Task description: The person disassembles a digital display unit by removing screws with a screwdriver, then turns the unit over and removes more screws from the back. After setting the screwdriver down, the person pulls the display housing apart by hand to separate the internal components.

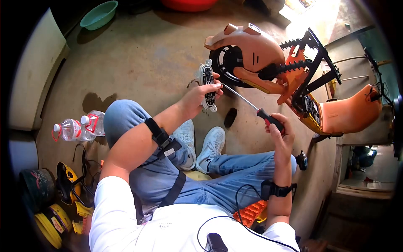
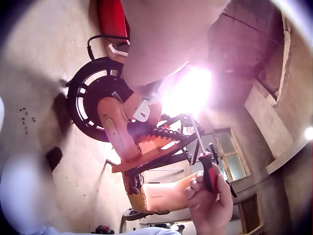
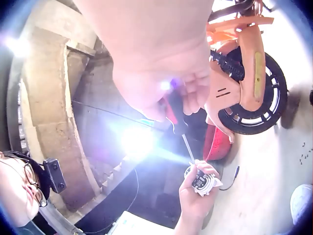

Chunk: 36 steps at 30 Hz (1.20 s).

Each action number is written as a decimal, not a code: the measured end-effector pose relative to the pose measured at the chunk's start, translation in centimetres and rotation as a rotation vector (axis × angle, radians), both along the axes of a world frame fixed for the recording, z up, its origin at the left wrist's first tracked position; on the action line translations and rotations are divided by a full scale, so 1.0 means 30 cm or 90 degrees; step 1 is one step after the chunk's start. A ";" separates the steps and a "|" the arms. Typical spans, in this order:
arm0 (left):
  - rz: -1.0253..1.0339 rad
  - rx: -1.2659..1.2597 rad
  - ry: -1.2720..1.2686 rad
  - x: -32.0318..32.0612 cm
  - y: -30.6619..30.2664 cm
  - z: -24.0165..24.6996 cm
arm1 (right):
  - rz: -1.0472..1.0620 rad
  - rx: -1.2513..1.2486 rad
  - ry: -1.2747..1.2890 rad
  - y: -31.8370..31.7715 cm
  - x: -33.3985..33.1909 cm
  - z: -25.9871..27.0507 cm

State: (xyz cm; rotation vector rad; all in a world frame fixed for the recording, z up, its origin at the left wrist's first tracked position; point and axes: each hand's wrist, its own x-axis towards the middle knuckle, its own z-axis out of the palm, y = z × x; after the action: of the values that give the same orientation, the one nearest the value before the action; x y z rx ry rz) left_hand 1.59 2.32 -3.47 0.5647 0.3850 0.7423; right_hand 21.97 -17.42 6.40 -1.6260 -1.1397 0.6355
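My left hand (image 1: 194,101) grips an oval panel (image 1: 207,80) with a pale housing and a black printed face, the thumb across its front. In the right wrist view, that panel (image 3: 201,183) sits between the left hand's (image 3: 194,203) thumb and fingers. A screwdriver (image 1: 268,118) with a red and black handle is in my right hand (image 1: 282,133), fingers curled round the grip. Its long metal shaft points at the panel, and the tip meets the left thumb and fingertips at the panel's edge. Glare hides the tip in the left wrist view.
An orange scooter (image 1: 256,54) with exposed black frame and springs lies ahead to the right. Two plastic bottles (image 1: 69,129) stand left of the knee. A green basin (image 1: 99,16) and red basin (image 1: 189,3) sit farther off. A power drill (image 1: 301,160) is beside the right knee.
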 end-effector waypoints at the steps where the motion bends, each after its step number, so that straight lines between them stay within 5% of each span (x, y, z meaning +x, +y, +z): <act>1: 0.000 0.000 -0.003 0.001 -0.001 -0.001 | -0.008 0.004 0.000 -0.002 -0.004 0.005; 20: -0.011 0.083 0.072 0.004 -0.011 0.023 | -0.033 0.040 -0.040 -0.031 -0.006 0.010; 28: 0.016 0.103 0.029 0.007 -0.007 0.014 | -0.100 -0.014 0.146 -0.052 -0.071 -0.018; 31: 0.053 0.124 0.033 0.009 -0.007 0.015 | -0.096 0.110 -0.044 -0.036 -0.057 -0.079; 36: 0.080 0.138 0.063 0.006 -0.004 0.087 | -0.103 0.086 0.112 -0.008 -0.029 -0.026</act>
State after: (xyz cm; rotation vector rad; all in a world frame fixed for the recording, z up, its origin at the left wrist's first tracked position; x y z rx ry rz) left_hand 1.79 2.21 -0.86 0.7880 0.4383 0.8858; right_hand 21.10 -17.66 5.62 -1.4990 -0.8945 0.5716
